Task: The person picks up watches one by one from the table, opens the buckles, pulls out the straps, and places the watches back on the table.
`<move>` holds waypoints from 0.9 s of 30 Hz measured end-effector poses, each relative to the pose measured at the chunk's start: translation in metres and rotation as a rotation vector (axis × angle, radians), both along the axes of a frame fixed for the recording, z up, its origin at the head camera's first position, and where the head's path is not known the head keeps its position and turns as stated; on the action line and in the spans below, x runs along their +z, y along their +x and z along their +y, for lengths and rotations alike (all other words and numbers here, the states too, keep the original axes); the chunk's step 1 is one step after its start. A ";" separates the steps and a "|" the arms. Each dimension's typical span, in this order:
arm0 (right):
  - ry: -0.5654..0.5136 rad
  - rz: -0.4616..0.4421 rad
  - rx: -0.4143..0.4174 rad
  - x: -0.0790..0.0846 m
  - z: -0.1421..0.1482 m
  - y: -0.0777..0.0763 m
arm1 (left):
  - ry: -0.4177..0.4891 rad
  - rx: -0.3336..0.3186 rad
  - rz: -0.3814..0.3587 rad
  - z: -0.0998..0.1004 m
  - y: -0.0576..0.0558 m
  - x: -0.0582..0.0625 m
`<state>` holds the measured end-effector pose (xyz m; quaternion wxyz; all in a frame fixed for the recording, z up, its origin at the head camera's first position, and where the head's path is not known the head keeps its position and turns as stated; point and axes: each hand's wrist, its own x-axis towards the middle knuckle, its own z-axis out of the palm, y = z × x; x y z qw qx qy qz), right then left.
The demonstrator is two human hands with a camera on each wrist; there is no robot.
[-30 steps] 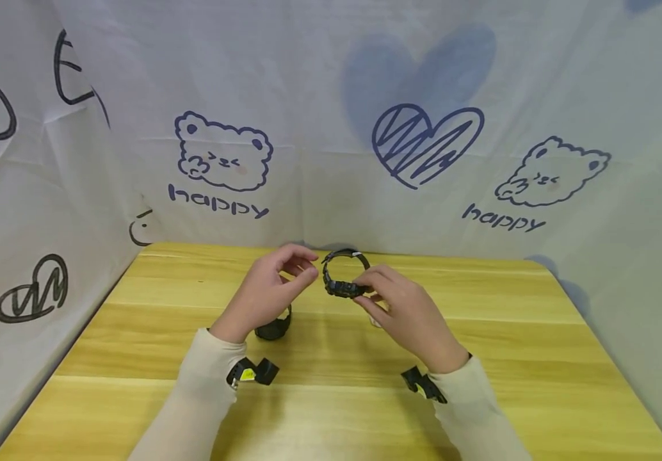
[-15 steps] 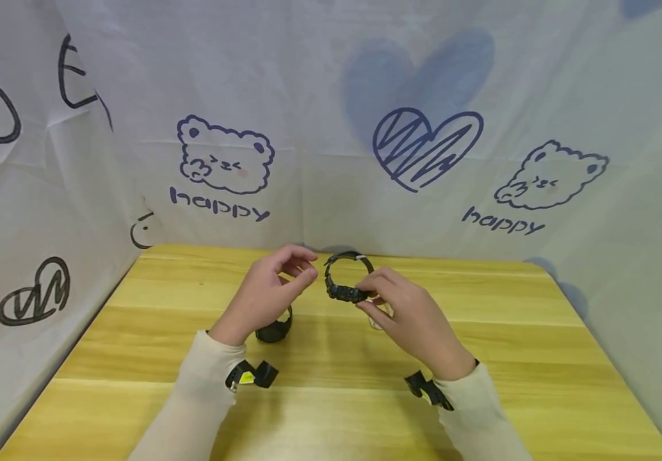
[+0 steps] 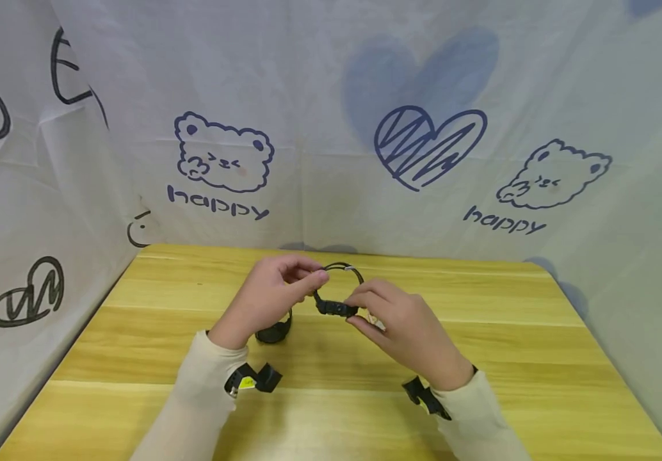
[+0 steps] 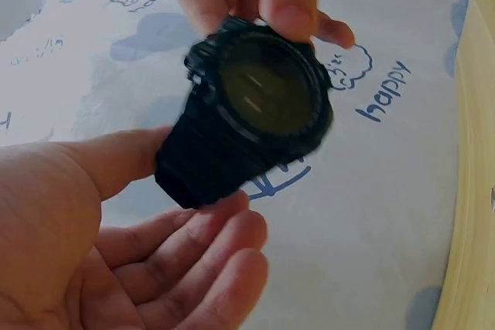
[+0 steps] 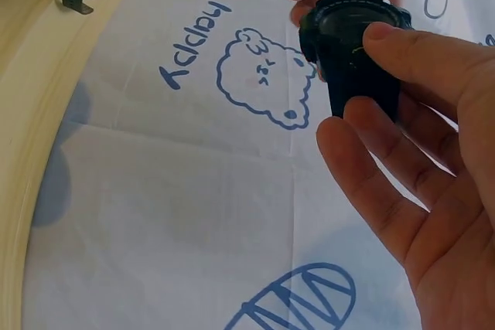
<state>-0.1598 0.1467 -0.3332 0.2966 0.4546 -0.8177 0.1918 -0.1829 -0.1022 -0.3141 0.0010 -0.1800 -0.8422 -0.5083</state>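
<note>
A black wristwatch point(image 3: 337, 309) with its strap bent into a loop is held above the table between both hands. My right hand point(image 3: 408, 323) pinches the watch case between thumb and fingers. At the other side, my left hand point(image 3: 267, 294) has its thumb and fingertips on the strap. The left wrist view shows the round dial point(image 4: 271, 94) facing that camera, with the strap point(image 4: 205, 156) between the left thumb and fingers. In the right wrist view, the right thumb lies over the edge of the watch point(image 5: 352, 32), fingers behind the strap.
A second black watch point(image 3: 273, 331) stands on the wooden table point(image 3: 331, 416) below the left hand. A small pale object point(image 3: 375, 321) is mostly hidden behind the right hand. White cloth point(image 3: 319, 128) with drawings hangs behind the table.
The watch has come slightly down and left with the right hand. My left hand, apart from it before, now takes hold of the strap.
</note>
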 end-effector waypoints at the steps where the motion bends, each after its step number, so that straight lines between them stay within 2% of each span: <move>1: 0.003 -0.005 0.003 0.000 0.000 0.001 | 0.002 -0.007 -0.002 0.000 0.000 0.000; 4: -0.033 -0.097 0.032 0.003 0.002 0.004 | -0.028 -0.032 0.032 0.000 0.003 0.001; 7: -0.134 -0.223 0.051 0.007 0.005 0.008 | -0.090 -0.115 0.104 0.001 0.007 0.004; 10: -0.212 -0.281 0.032 0.010 0.008 0.011 | -0.165 -0.226 0.238 0.004 0.013 0.006; 13: -0.205 -0.289 0.011 0.012 0.008 0.012 | -0.231 -0.294 0.405 0.008 0.020 0.010; 16: -0.201 -0.317 0.062 0.013 0.008 0.012 | -0.272 -0.306 0.541 0.010 0.025 0.014; 19: -0.195 -0.332 0.086 0.015 0.008 0.013 | -0.293 -0.298 0.626 0.012 0.030 0.017; 23: -0.158 -0.273 0.057 0.017 0.008 0.014 | -0.324 -0.286 0.689 0.014 0.034 0.019; 27: -0.114 -0.200 0.051 0.018 0.010 0.016 | -0.340 -0.283 0.696 0.016 0.035 0.019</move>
